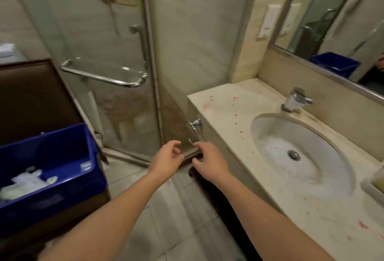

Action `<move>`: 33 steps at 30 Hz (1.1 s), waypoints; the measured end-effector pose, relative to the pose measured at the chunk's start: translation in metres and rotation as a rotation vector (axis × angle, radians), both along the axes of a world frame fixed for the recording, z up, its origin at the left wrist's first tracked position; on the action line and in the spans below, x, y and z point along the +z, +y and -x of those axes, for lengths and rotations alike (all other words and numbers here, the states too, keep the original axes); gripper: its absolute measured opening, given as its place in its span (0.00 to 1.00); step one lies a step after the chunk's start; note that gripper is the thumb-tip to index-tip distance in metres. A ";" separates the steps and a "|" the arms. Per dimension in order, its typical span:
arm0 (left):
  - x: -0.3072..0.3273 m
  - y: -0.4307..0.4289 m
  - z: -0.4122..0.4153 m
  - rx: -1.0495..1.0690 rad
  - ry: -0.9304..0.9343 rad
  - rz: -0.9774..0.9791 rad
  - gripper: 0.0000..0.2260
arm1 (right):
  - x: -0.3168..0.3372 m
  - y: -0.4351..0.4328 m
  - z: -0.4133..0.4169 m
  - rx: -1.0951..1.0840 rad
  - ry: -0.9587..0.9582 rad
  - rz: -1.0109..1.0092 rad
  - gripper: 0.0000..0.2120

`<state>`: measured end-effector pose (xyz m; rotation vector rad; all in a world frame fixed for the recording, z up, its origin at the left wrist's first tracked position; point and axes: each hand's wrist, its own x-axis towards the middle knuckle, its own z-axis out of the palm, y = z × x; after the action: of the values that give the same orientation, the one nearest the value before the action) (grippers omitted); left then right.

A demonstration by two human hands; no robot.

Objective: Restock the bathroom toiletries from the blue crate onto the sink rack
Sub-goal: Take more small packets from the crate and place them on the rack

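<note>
Fingers (175,142) loosely curled on both hands, gripping nothing. I log left hand (166,158) and right hand (211,162) side by side at frame centre, not touching. Glass shower door (99,53) fills upper left. Marble counter (228,103) with sink basin (270,136) at right. Blue crate (52,202) lower left, with white packets (29,179) inside, blurred. Faucet (296,99) behind basin. Towel ring (195,129) just above the hands.
</note>
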<state>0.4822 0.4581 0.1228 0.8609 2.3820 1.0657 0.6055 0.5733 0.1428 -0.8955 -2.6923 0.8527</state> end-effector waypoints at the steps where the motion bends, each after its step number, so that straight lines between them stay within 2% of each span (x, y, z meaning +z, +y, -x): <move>1: 0.002 -0.014 0.007 0.031 0.005 0.004 0.21 | 0.001 -0.010 0.011 0.035 -0.001 -0.004 0.24; 16: 0.005 -0.192 0.070 0.489 -0.062 0.004 0.19 | 0.007 -0.147 0.140 0.481 -0.014 -0.045 0.24; 33: -0.021 -0.291 0.203 0.926 -0.105 0.019 0.17 | 0.000 -0.224 0.350 0.956 -0.111 -0.046 0.24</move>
<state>0.2789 0.1672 0.1019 -0.3835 2.7100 1.3239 0.2559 0.3492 0.1424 0.4551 -3.1829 0.8669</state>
